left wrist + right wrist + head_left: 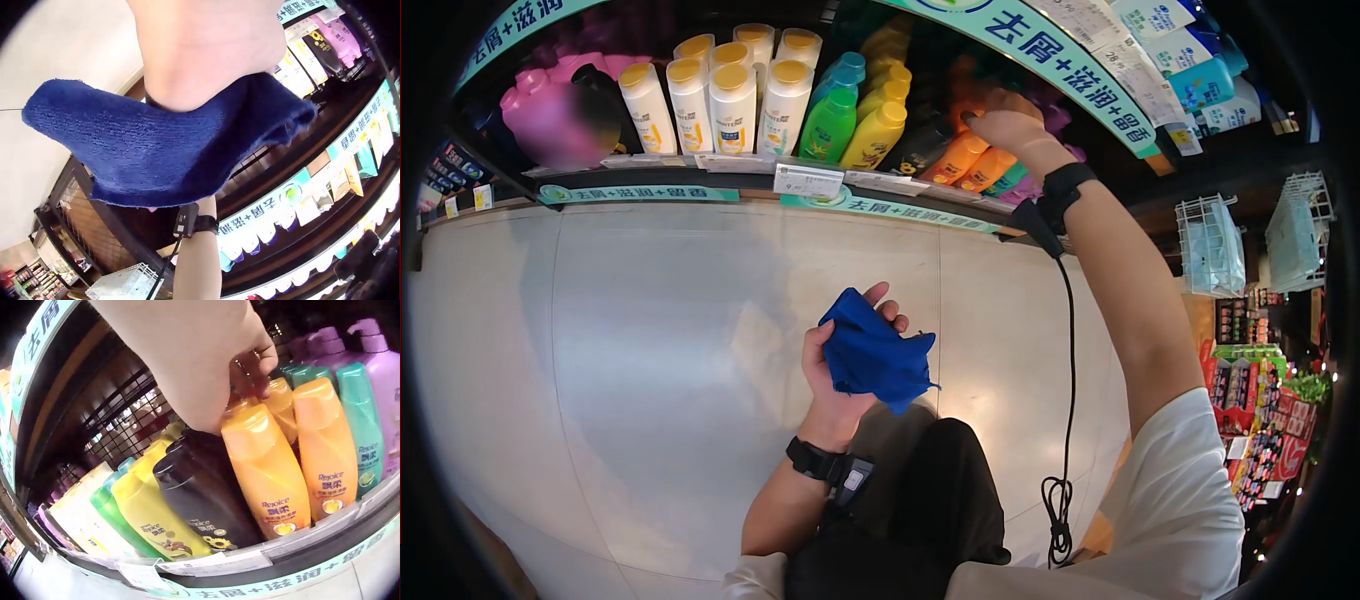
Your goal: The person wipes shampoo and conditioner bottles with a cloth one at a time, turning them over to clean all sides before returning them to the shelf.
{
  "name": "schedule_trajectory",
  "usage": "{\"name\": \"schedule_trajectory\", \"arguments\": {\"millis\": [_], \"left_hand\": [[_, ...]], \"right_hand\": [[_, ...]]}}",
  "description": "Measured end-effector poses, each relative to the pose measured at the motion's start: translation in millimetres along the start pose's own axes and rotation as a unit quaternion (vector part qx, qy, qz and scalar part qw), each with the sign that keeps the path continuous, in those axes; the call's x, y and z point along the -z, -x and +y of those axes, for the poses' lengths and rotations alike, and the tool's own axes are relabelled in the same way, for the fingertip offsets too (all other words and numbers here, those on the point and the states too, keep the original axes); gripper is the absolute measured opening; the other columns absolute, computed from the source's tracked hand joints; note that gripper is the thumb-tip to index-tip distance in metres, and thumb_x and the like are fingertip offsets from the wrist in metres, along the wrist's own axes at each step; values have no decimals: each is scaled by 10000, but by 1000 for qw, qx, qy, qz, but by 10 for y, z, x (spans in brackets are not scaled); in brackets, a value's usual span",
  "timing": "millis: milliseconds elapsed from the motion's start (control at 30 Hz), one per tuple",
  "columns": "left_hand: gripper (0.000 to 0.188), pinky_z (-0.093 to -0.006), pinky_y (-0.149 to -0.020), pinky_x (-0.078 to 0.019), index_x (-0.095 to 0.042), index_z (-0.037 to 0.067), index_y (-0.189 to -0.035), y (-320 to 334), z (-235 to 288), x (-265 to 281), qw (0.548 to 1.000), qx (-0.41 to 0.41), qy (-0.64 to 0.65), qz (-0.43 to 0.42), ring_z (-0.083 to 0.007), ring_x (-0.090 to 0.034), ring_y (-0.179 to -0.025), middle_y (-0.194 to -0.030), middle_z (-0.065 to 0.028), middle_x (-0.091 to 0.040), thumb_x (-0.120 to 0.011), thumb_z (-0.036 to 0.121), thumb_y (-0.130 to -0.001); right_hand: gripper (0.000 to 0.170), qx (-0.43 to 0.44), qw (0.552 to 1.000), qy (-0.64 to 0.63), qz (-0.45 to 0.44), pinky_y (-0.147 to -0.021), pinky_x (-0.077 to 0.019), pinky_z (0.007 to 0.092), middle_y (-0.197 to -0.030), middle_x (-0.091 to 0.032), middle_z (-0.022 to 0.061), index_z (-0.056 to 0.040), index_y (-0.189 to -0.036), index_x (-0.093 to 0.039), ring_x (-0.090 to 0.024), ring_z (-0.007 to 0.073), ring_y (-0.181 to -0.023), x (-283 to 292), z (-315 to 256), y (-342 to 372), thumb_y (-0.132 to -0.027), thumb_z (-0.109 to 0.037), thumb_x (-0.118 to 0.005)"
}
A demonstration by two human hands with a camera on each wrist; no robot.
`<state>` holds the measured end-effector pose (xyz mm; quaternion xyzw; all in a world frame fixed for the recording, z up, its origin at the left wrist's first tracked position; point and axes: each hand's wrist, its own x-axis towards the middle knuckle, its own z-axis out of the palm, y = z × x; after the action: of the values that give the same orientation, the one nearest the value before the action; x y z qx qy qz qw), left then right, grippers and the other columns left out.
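Observation:
My left hand point(840, 370) holds a folded dark blue cloth point(878, 350) over the floor, thumb on one side and fingers on the other. The cloth point(150, 144) hangs below the palm in the left wrist view, its pile and frayed edge showing. My right hand point(1010, 130) reaches into the shelf among the orange shampoo bottles. Seen from the right wrist, the curled fingers point(253, 372) grip at the cap of an orange bottle behind the front row, mostly hidden. Two orange Rejoice bottles point(269, 475) stand upright before the hand.
Black, yellow and green bottles point(830, 125) and white gold-capped bottles point(732, 95) line the shelf on the left. Purple pump bottles point(381, 369) stand to the right. A price rail point(890, 208) edges the shelf. A black cable point(1070, 370) hangs from my right wrist; wire baskets point(1210, 245) hang at right.

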<state>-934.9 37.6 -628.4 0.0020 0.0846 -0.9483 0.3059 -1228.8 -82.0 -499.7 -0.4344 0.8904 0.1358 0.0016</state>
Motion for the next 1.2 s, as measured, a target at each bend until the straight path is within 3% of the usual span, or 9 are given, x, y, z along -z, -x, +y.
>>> {"name": "schedule_trajectory", "arguments": {"millis": [167,300,433,533,700,967,1067,1100,1200], "left_hand": [[657,-409,-907,-399,-371,-3,-1339,-6,19,-37,999,-10,52,-13,-263,-454,-1000,-1085,-117,-486,-403,452,-867],[672,-422,-920,-397,-357,17,-1357,20,38,-52,999,-26,46,-2,-262,-457,-1018,-1099,-111,-478,-358,494,-884],[687,-422,-924,-396,-368,24,-1348,55,10,-73,998,-35,50,11,-262,-468,-1019,-1087,-109,-485,-345,531,-886],[652,-410,-905,-392,-406,32,-1322,119,-32,-156,998,-31,49,25,-255,-471,-992,-1054,-101,-502,-371,524,-895],[675,-403,-898,-395,-432,28,-1282,231,-80,-273,999,-25,25,33,-254,-482,-977,-1027,-97,-511,-390,566,-876],[618,-412,-926,-396,-423,34,-1295,361,-52,-384,999,-43,20,26,-264,-493,-1024,-1049,-106,-529,-423,477,-864],[628,-425,-952,-398,-382,33,-1344,390,-46,-456,999,-38,5,4,-279,-485,-1093,-1161,-124,-511,-440,411,-846],[643,-427,-955,-402,-360,32,-1364,403,-45,-498,998,-33,-48,-6,-286,-479,-1117,-1204,-131,-492,-434,400,-842],[646,-399,-935,-411,-344,44,-1387,451,-88,-640,987,-27,-151,-39,-278,-481,-1106,-1216,-130,-487,-414,378,-838]], "right_hand": [[395,75,997,-9,25,-864,-482,404,-1159,-602,124,-176,-1164,-589,-570,274,-1098,-161,109,-321,-814,-357,-597],[383,51,996,20,67,-847,-487,404,-1123,-615,129,-171,-1157,-587,-592,279,-1049,-8,98,-4,-820,-351,-610],[354,141,971,50,187,-702,-503,416,-929,-637,157,-113,-1041,-597,-612,336,-855,86,187,433,-826,-393,-607],[351,206,926,8,317,-661,-500,393,-885,-617,147,-37,-1040,-556,-606,318,-833,95,297,646,-795,-263,-667],[283,206,908,-22,365,-667,-500,379,-923,-601,118,-51,-1027,-557,-606,302,-831,281,366,1050,-817,-218,-646],[299,243,825,-145,488,-600,-493,314,-854,-567,100,-42,-972,-619,-596,245,-725,750,337,2092,-706,-68,-751],[322,233,823,-184,484,-480,-366,223,-877,-537,62,-30,-1011,-619,-445,120,-582,978,341,2585,-713,-21,-740],[315,200,843,-237,440,-466,-351,214,-878,-533,60,-24,-1001,-619,-421,111,-561,1053,299,2779,-710,-26,-741],[321,262,865,-272,331,-456,-344,218,-871,-531,62,-21,-998,-624,-432,109,-565,1186,278,3139,-702,-35,-746]]}}
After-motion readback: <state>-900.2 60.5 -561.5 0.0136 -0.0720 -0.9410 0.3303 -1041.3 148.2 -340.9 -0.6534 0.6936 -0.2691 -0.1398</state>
